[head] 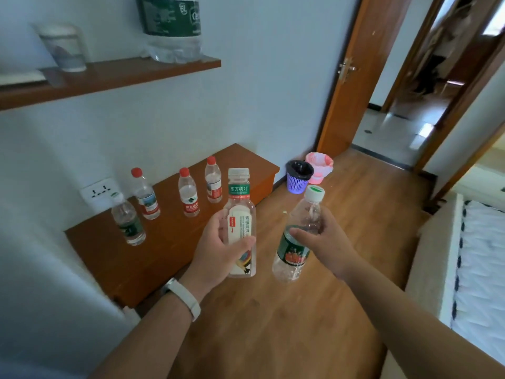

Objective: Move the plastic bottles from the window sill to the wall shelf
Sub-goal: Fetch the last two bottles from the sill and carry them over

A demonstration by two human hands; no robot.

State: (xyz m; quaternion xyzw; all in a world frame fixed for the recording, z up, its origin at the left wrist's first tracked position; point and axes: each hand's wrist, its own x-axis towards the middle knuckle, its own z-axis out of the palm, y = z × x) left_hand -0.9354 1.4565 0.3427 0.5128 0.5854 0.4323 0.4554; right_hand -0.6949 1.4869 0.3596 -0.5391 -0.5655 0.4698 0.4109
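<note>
My left hand (218, 247) grips an upright clear tea bottle (240, 203) with a white cap and a green neck band. My right hand (322, 242) holds a tilted clear water bottle (293, 253) with a green label and a white cap. Both bottles hang over the wooden floor, right of a low brown ledge (153, 258). Several small bottles stand on that ledge: a green-label one (128, 221) and three red-capped ones (144, 195) (188, 196) (213, 180). The brown wall shelf (114, 76) is up at the upper left.
On the shelf stand a big green-label water jug (172, 28) and a white jug-like vessel (64, 47). A wall socket (98, 191) sits above the ledge. A purple bin (299, 180) and a pink bin (319, 166) stand by the open door (344, 72). A bed (481, 269) is at the right.
</note>
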